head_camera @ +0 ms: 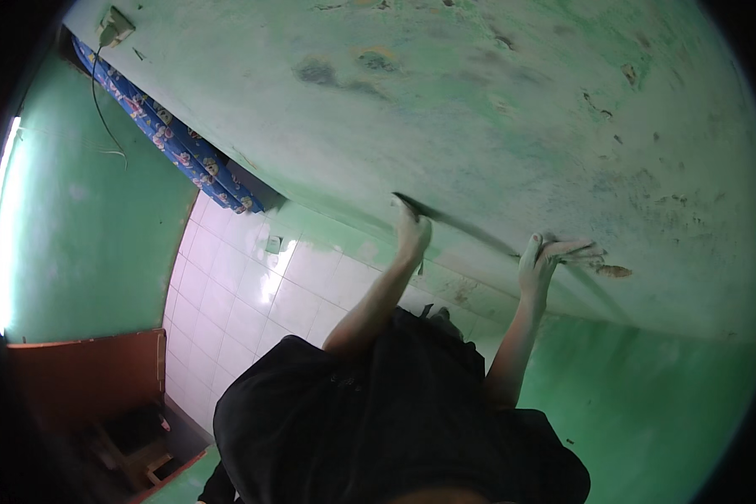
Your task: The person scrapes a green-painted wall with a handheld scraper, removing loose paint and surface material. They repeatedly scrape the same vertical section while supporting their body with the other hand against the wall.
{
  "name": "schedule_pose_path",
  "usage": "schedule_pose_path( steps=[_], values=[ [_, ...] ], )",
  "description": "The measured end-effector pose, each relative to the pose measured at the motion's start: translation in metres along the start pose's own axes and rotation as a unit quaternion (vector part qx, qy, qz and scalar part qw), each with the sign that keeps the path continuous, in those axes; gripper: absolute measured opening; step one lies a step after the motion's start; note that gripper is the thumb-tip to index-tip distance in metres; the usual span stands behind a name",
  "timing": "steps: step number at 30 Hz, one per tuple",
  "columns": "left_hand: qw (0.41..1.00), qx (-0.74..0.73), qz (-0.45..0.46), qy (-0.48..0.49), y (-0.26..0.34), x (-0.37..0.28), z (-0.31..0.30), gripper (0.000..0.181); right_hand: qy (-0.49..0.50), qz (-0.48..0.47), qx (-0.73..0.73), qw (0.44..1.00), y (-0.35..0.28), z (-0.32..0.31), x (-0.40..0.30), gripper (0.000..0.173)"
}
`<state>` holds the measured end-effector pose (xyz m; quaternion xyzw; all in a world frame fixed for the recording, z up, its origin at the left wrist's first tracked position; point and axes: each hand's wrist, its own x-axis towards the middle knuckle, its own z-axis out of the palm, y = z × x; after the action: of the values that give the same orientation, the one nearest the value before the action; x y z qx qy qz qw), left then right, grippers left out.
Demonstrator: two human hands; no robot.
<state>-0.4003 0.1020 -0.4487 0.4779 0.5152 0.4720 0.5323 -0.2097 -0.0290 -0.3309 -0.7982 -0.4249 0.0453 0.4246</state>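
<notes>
My left hand (pixel 414 234) is raised against a patchy green plastered wall (pixel 365 145), fingers closed around one end of a thin, dark-edged flat tool (pixel 408 203). From there a dark line slants down to the right along the wall, towards my other hand; how much of it is tool and how much shadow cannot be told. My right hand (pixel 537 261) rests on the wall with its thumb up and its pale, dusty-looking fingers spread to the right. A brown chipped spot (pixel 614 271) lies just beyond those fingertips.
A blue patterned curtain (pixel 183 148) hangs at the upper left, near a wall socket (pixel 114 28) with a plug and dangling cable. White tiles (pixel 227 283) are to the left. A reddish-brown panel (pixel 94 372) stands at the lower left. Another green wall (pixel 636 390) is at the right.
</notes>
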Motion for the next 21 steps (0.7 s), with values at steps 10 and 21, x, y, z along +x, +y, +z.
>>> schedule_pose_path(
  steps=[10,21],
  values=[
    [0.97,-0.192,-0.115,-0.097,0.039,0.007,-0.017,0.038,0.043,-0.01,-0.065,0.997,-0.048,-0.013,-0.003,0.09],
    [0.977,-0.19,-0.093,-0.042,0.041,-0.029,0.007,0.034,0.078,-0.036,-0.019,0.996,-0.047,-0.009,-0.004,0.087]
  ],
)
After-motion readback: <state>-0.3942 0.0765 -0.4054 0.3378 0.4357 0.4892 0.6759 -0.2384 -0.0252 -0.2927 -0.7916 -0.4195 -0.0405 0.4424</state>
